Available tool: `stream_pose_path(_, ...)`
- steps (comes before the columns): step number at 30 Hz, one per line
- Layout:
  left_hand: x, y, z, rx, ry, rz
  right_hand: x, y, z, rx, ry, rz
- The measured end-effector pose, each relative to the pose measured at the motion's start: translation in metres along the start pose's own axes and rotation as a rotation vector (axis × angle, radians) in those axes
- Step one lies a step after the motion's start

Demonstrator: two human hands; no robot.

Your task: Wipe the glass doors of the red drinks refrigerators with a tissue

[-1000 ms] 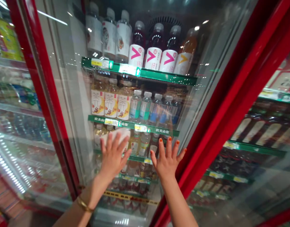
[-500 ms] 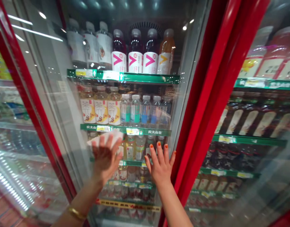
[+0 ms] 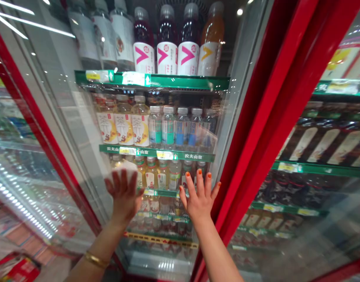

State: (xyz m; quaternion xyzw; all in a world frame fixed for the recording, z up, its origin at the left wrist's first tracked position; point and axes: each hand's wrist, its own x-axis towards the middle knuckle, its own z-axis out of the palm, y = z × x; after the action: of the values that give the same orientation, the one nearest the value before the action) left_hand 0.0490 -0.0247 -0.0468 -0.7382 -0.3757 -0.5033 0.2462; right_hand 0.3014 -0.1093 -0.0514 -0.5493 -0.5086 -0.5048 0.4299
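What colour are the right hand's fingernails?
The right hand has orange fingernails, clearest in the head view.

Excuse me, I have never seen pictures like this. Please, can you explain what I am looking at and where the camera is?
This picture comes from a head-worn camera, looking forward and down. Both bare arms are the wearer's. The left hand, with a gold bangle, is raised to a red-framed glass fridge door; something white shows at its fingers, unclear what. The right hand is spread open beside it, holding nothing. Behind the glass, green shelves hold bottled drinks.
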Motion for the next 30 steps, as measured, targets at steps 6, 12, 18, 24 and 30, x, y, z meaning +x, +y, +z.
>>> stream_pose_path(6, 0.061, 0.055, 0.006, -0.063, 0.074, -0.012, 0.001, 0.002, -0.006, 0.019, -0.026, 0.004)
stream_pose_path(12, -0.052, 0.055, 0.022, -0.064, -0.059, 0.082, 0.000, 0.005, -0.008, 0.031, -0.040, -0.013)
stream_pose_path(18, -0.012, -0.015, 0.009, 0.044, 0.149, -0.424, -0.006, 0.009, -0.005, 0.029, -0.021, -0.019)
stream_pose_path(24, -0.042, 0.046, 0.031, -0.008, -0.023, -0.110, -0.011, 0.016, -0.001, 0.051, -0.008, -0.001)
stream_pose_path(30, -0.058, -0.014, 0.014, 0.059, 0.134, -0.401, -0.011, 0.016, 0.000, 0.054, 0.022, 0.000)
